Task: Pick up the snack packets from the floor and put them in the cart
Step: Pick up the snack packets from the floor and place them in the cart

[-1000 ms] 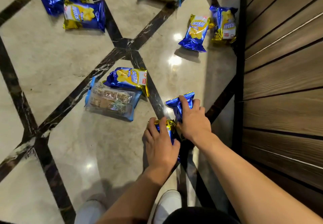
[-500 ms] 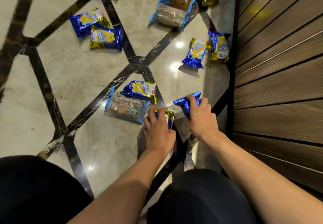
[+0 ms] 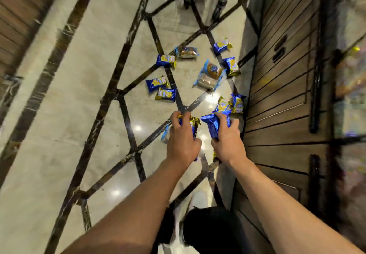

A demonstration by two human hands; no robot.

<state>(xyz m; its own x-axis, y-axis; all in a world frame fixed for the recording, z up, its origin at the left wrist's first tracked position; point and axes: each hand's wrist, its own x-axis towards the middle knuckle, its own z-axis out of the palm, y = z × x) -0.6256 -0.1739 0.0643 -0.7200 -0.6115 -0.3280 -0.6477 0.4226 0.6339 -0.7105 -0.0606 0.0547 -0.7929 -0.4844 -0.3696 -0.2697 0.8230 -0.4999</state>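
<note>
My left hand (image 3: 182,140) grips a blue and gold snack packet (image 3: 193,126), lifted well above the floor. My right hand (image 3: 225,140) grips a second blue packet (image 3: 212,124) beside it. Several more blue and yellow packets lie on the marble floor beyond, among them a pair (image 3: 161,88) to the left and a pair (image 3: 230,104) by the wall. A clear bag of pastries (image 3: 210,75) lies between them, and another clear bag (image 3: 187,52) further off. A clear packet's edge (image 3: 165,134) peeks out behind my left hand. No cart is identifiable in view.
A dark wooden panelled wall (image 3: 287,95) runs down the right side. Dark furniture legs (image 3: 219,6) stand on the floor at the top. Wooden panelling (image 3: 17,16) shows at the upper left. My legs and shoe (image 3: 198,228) are below.
Both hands have risen from the floor with their packets as the view lifted and pulled back. More of the floor, the far packets and the furniture legs have come into view.
</note>
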